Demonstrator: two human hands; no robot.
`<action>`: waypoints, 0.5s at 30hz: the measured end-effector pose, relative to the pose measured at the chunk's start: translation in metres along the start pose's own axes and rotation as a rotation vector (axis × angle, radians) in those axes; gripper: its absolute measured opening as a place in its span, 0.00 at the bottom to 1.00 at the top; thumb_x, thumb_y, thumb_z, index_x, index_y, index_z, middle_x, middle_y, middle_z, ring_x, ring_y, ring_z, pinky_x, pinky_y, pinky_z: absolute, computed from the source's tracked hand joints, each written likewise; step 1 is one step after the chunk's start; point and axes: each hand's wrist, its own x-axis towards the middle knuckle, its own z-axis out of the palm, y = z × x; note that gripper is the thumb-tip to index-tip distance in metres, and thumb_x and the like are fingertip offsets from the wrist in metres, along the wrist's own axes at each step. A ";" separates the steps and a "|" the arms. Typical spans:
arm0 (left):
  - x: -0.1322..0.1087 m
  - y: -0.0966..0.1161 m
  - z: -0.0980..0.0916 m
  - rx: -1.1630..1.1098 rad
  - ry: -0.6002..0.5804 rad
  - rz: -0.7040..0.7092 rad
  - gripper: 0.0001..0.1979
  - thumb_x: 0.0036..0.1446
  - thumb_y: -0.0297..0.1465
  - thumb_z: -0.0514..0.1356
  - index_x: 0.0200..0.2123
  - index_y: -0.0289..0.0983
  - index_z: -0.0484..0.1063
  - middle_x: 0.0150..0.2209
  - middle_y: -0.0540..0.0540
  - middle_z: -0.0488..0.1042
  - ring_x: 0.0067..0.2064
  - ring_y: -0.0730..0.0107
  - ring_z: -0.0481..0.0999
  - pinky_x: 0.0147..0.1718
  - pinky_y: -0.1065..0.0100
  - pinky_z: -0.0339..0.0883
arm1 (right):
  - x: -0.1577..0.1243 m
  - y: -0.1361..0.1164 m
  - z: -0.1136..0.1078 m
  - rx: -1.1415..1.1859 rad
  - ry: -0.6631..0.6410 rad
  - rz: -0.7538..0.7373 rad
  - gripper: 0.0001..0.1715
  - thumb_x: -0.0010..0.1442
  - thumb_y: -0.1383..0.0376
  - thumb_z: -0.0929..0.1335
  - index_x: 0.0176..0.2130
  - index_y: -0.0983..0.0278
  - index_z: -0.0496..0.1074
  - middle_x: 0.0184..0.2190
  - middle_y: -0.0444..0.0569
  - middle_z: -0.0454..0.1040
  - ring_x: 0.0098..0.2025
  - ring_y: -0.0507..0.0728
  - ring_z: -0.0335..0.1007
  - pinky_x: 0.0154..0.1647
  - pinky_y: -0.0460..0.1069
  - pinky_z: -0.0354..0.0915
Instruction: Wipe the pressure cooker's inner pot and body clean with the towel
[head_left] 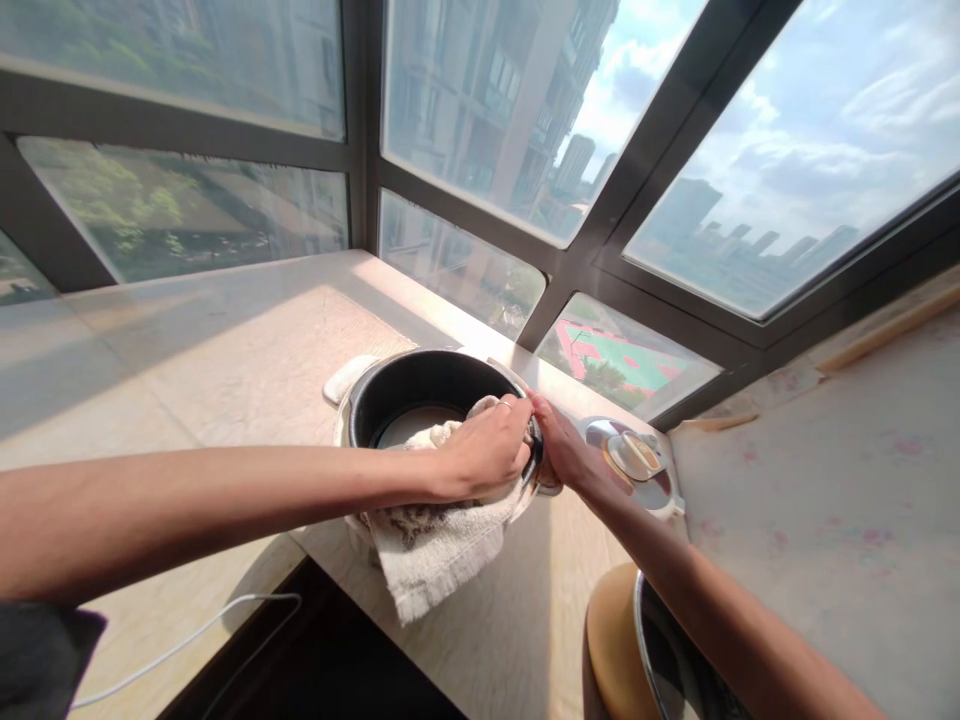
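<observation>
A round white pot [341, 425] with a dark inner wall stands on the stone sill. My left hand [491, 450] is closed on a pale, stained cloth [450, 555] at the pot's right inner side. Part of the cloth lies inside the pot, and the rest hangs over the near rim. A ring shows on one finger. My right hand [559, 440] is at the outside of the pot's right rim, beside my left hand, with its fingers wrapped against the edge.
Right of the pot lies a round lid [637, 460] with a knob. A tan container [615, 640] with a metal rim stands at the lower right. A white cable [172, 645] runs along the lower left. Framed windows [480, 110] rise behind the sill [247, 350].
</observation>
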 end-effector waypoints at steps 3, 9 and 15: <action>0.010 -0.006 -0.001 0.002 0.089 -0.064 0.23 0.60 0.28 0.49 0.59 0.32 0.58 0.55 0.34 0.70 0.52 0.53 0.73 0.52 0.56 0.66 | 0.002 0.005 0.001 0.032 0.004 -0.050 0.36 0.72 0.43 0.52 0.59 0.60 0.71 0.62 0.50 0.71 0.66 0.62 0.63 0.70 0.59 0.55; 0.032 -0.040 -0.007 0.257 0.151 0.119 0.26 0.67 0.30 0.46 0.66 0.30 0.54 0.61 0.30 0.65 0.54 0.50 0.73 0.48 0.55 0.66 | 0.004 0.008 0.003 0.030 0.014 -0.061 0.32 0.72 0.46 0.55 0.61 0.58 0.69 0.63 0.49 0.70 0.65 0.60 0.65 0.69 0.59 0.55; 0.034 -0.078 -0.035 0.649 -0.014 0.461 0.25 0.70 0.27 0.40 0.63 0.45 0.65 0.55 0.33 0.70 0.47 0.53 0.72 0.43 0.53 0.64 | 0.006 0.011 0.004 0.026 0.032 -0.046 0.31 0.70 0.47 0.58 0.61 0.60 0.70 0.62 0.50 0.71 0.65 0.61 0.65 0.68 0.60 0.56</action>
